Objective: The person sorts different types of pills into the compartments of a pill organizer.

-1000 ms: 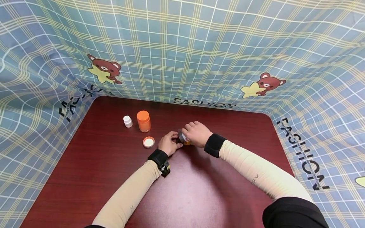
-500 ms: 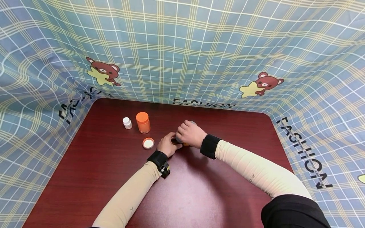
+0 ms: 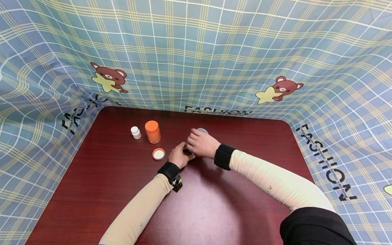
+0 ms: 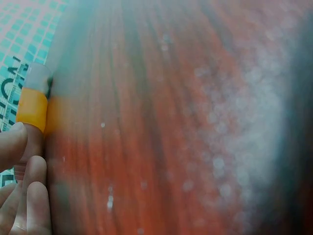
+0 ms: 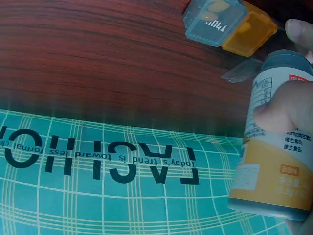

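My right hand [image 3: 202, 144] grips a vitamin bottle [image 5: 274, 183] with a white and orange label. The bottle is tilted, its grey neck towards a pill organizer and my left hand. Low on the table, my left hand [image 3: 178, 156] pinches one end of the organizer between thumb and fingers. An orange compartment [image 4: 32, 108] shows past the fingertips in the left wrist view. In the right wrist view a pale blue compartment [image 5: 215, 22] with lettering holds yellowish pieces, beside the orange one. A clear flap [image 5: 242, 71] stands out near the bottle's neck. The compartment under the neck is hidden.
Left of my hands, an orange-rimmed cap [image 3: 158, 154] lies with its white inside up. Behind it stand an orange jar [image 3: 152, 132] and a small white bottle [image 3: 135, 132]. A checked curtain [image 3: 202, 68] encloses the far edge and sides of the dark red table [image 3: 92, 177].
My right hand has shifted left towards my left hand and tipped the vitamin bottle over, so its label no longer shows in the head view. My left hand has stayed nearly in place.
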Demonstrator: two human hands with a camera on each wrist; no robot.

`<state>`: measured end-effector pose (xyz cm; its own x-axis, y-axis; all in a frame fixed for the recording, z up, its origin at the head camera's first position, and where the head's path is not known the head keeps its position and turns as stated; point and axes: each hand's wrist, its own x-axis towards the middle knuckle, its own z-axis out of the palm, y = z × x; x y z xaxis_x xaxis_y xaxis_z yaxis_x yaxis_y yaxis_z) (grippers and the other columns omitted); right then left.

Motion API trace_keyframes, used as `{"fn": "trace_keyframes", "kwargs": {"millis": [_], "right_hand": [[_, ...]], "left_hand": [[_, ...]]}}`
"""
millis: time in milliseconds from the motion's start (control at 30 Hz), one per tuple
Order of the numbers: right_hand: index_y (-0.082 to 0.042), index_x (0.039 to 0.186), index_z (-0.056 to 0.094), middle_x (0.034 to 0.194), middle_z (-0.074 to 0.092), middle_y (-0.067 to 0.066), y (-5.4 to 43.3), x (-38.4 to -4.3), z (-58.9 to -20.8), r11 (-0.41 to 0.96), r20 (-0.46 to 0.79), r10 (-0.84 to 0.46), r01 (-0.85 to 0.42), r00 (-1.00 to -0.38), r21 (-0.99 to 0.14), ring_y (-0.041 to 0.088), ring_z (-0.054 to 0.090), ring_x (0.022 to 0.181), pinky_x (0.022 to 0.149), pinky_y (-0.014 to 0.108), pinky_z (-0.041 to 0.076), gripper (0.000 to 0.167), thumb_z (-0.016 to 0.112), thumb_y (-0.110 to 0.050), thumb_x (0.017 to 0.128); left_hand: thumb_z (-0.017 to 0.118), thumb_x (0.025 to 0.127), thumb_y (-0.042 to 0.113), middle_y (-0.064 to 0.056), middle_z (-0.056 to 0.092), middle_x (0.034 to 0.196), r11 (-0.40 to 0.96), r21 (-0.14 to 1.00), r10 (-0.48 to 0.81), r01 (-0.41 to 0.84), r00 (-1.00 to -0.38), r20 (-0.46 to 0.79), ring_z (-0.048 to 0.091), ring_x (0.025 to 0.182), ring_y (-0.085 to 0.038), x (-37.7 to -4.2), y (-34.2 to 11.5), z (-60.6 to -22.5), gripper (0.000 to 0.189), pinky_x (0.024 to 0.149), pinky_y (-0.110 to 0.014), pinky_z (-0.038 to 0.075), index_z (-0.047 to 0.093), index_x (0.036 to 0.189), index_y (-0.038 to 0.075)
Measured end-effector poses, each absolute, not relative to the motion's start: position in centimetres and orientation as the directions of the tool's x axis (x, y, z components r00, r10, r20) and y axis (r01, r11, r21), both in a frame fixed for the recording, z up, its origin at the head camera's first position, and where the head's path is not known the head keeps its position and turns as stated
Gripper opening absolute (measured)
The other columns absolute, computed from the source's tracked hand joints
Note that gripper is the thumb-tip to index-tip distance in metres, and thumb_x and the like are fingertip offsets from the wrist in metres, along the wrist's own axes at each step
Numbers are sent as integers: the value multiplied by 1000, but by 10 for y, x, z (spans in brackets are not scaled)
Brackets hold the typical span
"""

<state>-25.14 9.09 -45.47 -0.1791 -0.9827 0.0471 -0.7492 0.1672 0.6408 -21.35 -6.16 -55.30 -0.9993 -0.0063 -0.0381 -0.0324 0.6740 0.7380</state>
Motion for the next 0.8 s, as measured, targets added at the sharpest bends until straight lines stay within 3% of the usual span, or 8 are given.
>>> {"fn": "trace_keyframes", "kwargs": {"millis": [167, 500, 800], "right_hand": [[-13, 101, 68, 101, 66, 5, 87, -252, -455, 110, 10, -990, -727, -140, 678, 27, 57, 102, 108, 44, 31, 19, 54, -16, 88], [-16, 103, 68, 104, 65, 4, 91, -252, -451, 126, -14, -983, -737, -181, 664, 27, 56, 103, 99, 43, 37, 24, 60, -31, 86], [-16, 102, 66, 102, 64, 3, 96, -253, -451, 142, 0, -982, -744, -188, 653, 26, 56, 101, 99, 42, 37, 20, 60, -27, 86]], "left_hand": [[81, 72, 36, -3, 69, 105, 690, 723, 7, -26, -999, -42, 64, 89, -28, -214, -62, -554, 44, 72, -46, 50, 61, 108, 22], [83, 71, 34, 1, 69, 105, 680, 733, 1, -24, -999, -33, 63, 89, -26, -214, -61, -553, 41, 72, -44, 49, 63, 105, 24], [83, 71, 32, 5, 69, 107, 669, 741, -13, -55, -998, -62, 64, 92, -23, -212, -60, -549, 44, 76, -43, 49, 64, 110, 26]]}}
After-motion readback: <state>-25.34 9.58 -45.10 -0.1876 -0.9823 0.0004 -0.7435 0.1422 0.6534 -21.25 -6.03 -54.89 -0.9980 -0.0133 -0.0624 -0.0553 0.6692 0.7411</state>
